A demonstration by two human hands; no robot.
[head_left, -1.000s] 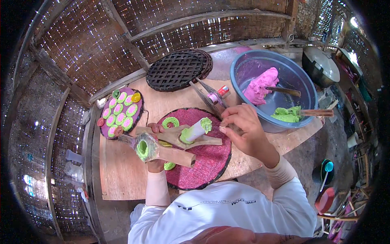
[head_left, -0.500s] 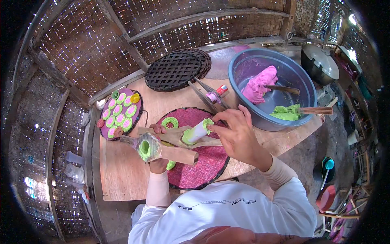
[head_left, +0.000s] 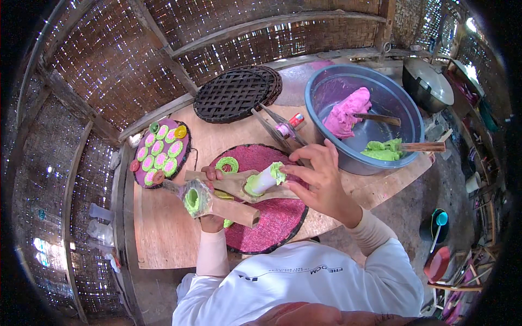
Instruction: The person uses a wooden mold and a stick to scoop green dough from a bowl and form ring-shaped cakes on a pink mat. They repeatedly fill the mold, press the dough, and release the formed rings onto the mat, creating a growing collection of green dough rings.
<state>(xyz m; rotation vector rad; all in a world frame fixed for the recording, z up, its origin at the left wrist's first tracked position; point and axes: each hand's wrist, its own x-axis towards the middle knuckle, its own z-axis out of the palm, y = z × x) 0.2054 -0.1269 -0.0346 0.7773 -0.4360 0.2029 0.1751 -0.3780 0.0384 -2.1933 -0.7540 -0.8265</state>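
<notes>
The white cylindrical tube, tipped with soft green dough, projects from a pale wooden paddle above the round magenta mat; the left hand is closed around this paddle and a lower brown wooden paddle. One second ago the right hand stood clear; its half-bent fingers are now at the dough, placing the work at the tube's tip, though from here I cannot tell whether they pinch it. Beyond, the blue plastic basin stands on the plywood table.
</notes>
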